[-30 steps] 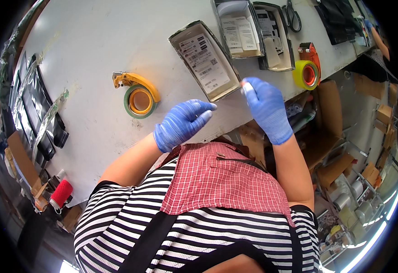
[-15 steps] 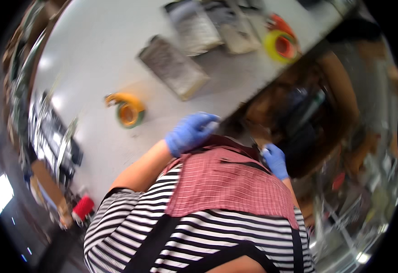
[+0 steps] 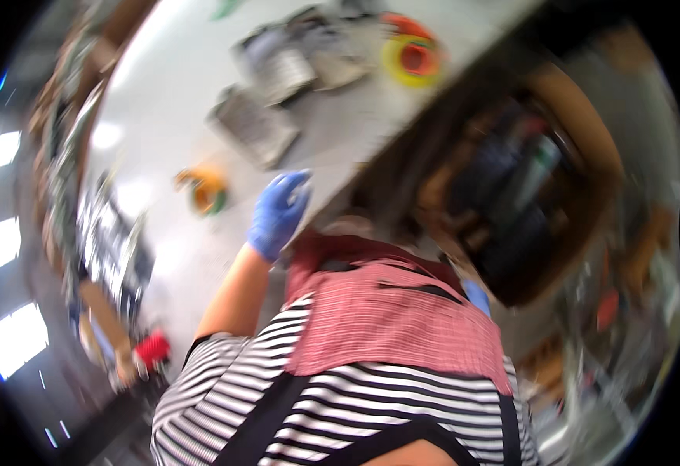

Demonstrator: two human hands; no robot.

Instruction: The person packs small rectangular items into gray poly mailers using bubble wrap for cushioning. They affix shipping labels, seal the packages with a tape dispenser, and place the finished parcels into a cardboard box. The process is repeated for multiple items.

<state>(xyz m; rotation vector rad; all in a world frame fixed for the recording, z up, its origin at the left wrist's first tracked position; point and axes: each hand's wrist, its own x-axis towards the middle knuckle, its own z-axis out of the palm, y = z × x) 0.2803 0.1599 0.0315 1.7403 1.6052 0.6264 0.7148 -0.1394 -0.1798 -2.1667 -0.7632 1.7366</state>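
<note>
My left hand (image 3: 276,215), in a blue glove, is over the table's near edge. Its fingers look loosely curled and apart, and I make out nothing held in them, though the picture is blurred. The closest thing to it is a flat grey-white packet (image 3: 256,126) lying on the table. A roll of orange and green tape (image 3: 206,190) lies to its left. Of my right hand (image 3: 477,297) only a strip of blue glove shows beside the apron, near an open cardboard box (image 3: 588,147); its fingers are hidden.
The pale table (image 3: 177,101) carries more grey packets (image 3: 274,62) and a yellow and red tape roll (image 3: 412,60) farther off. Dark bundles (image 3: 514,186) fill the box. Shiny plastic-wrapped goods (image 3: 118,241) and a red item (image 3: 152,349) line the left side.
My left hand has moved left and turned its fingers upward. My right hand has dropped mostly out of sight beside the apron. The whole view has shifted, bringing more of the box in.
</note>
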